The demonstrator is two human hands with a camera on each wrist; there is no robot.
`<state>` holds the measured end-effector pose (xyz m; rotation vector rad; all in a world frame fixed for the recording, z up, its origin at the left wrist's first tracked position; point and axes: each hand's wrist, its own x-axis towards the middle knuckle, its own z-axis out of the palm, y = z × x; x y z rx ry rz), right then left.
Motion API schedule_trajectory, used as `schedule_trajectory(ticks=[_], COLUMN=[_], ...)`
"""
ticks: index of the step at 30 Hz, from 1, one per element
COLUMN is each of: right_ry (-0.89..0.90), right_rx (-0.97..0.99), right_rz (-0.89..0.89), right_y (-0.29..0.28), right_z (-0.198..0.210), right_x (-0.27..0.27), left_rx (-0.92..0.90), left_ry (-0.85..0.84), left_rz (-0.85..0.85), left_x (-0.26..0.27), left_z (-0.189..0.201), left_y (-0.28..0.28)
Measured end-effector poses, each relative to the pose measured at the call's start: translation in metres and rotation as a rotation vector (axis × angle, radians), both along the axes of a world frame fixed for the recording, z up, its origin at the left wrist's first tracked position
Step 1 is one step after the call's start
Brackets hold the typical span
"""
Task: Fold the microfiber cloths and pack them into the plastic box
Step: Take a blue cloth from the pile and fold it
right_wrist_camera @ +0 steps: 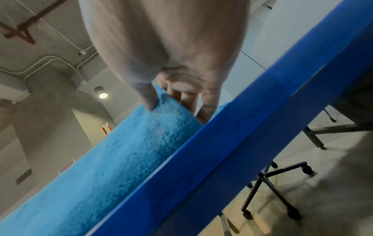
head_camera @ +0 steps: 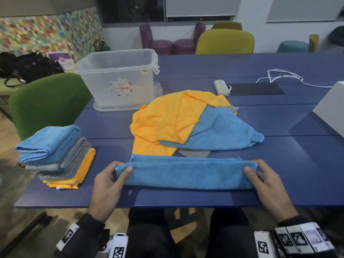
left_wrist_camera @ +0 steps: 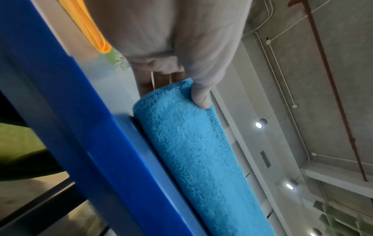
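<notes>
A blue microfiber cloth [head_camera: 188, 174] lies as a long folded strip across the near edge of the blue table [head_camera: 279, 174]. My left hand [head_camera: 119, 174] pinches its left end, thumb on top, and my right hand [head_camera: 255, 174] pinches its right end the same way. The wrist views show the blue cloth [left_wrist_camera: 189, 143] [right_wrist_camera: 121, 159] under each thumb. Behind the strip lies a loose heap of orange cloth [head_camera: 167, 120], blue cloth [head_camera: 223, 131] and a grey cloth [head_camera: 195, 153]. A stack of folded cloths [head_camera: 55, 155] sits at the left. The clear plastic box [head_camera: 119, 77] stands open at the back left.
A white power strip [head_camera: 221, 87] with its cable and a dark mat [head_camera: 256, 88] lie at the back right. A white box corner [head_camera: 331, 108] juts in from the right. A green chair [head_camera: 46, 101] stands left of the table; more chairs stand behind it.
</notes>
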<state>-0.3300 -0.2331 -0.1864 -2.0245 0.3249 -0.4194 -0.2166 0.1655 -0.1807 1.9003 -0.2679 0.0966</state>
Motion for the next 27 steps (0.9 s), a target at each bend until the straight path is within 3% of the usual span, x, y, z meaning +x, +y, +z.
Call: schedule_trajectory(ticks=[6, 13, 27], right_ry=[0.167, 0.277, 0.381], right_rx=[-0.242, -0.338, -0.447], right_rz=[-0.131, -0.226, -0.252], right_y=[0.006, 0.012, 0.013], right_z=[0.000, -0.004, 0.001], right_x=[0.019, 0.015, 0.015], left_rx=[0.261, 0.633, 0.960], left_ry=[-0.011, 0.034, 0.119], left_rz=[0.188, 0.294, 0.422], left_x=[0.026, 0.025, 0.029], left_z=[-0.015, -0.023, -0.013], left_y=[-0.015, -0.021, -0.040])
